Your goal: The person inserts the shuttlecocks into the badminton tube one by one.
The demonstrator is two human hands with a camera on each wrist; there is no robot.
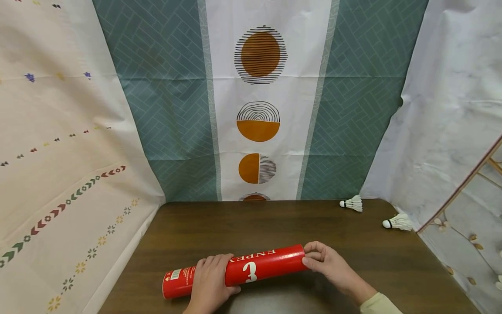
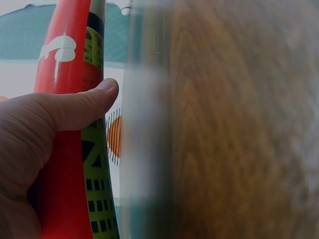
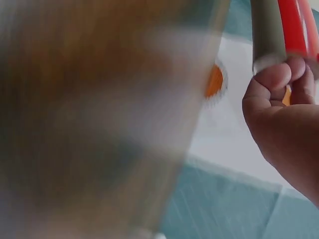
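A red shuttlecock tube (image 1: 270, 264) with white lettering is held slantwise above the dark wooden table, its right end higher. My left hand (image 1: 209, 279) grips it left of the middle; in the left wrist view the thumb (image 2: 82, 107) lies across the tube's red and green-black side. At the right end, the thumb and fingers of my right hand (image 1: 331, 266) pinch the tube's rim. The right wrist view shows those curled fingertips (image 3: 276, 77) against the end; whether a cap is between them cannot be made out.
Two white shuttlecocks lie on the table (image 1: 243, 222) at the far right: one shuttlecock (image 1: 353, 203) near the back edge, another shuttlecock (image 1: 398, 222) by the right edge. Patterned cloths (image 1: 172, 109) hang behind and at both sides.
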